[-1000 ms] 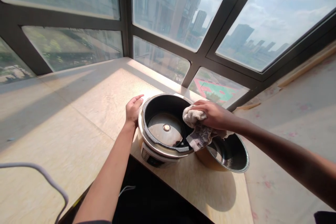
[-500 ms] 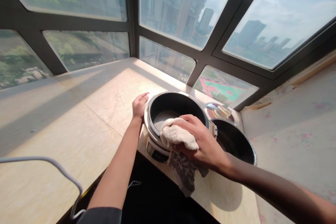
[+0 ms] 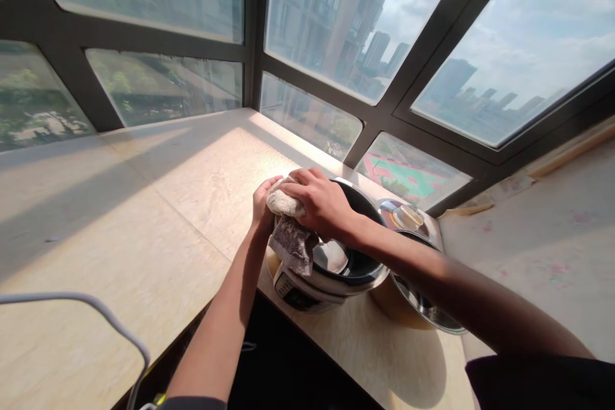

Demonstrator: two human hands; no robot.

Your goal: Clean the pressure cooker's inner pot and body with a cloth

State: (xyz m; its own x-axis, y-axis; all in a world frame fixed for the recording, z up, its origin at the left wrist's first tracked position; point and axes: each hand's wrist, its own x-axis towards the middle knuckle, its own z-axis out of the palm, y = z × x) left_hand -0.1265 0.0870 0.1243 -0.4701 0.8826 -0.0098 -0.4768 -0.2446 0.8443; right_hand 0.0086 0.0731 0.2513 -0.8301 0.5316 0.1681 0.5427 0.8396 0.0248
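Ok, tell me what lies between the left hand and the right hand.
The head view shows a bunched towel between them: the right hand grips it over the electric pressure cooker's rim, beside the left hand.

Dark grey metal window frames (image 3: 252, 45) meet at the far corner of the broad, beige, marbled ledge (image 3: 86, 262). Bright sunlight falls near that corner; a grey shadow band (image 3: 106, 186) slants toward the left edge. Hazy grey high-rises (image 3: 377, 51) stand outside. Off-white, pink-flowered wallpaper (image 3: 542, 269) borders the right edge.
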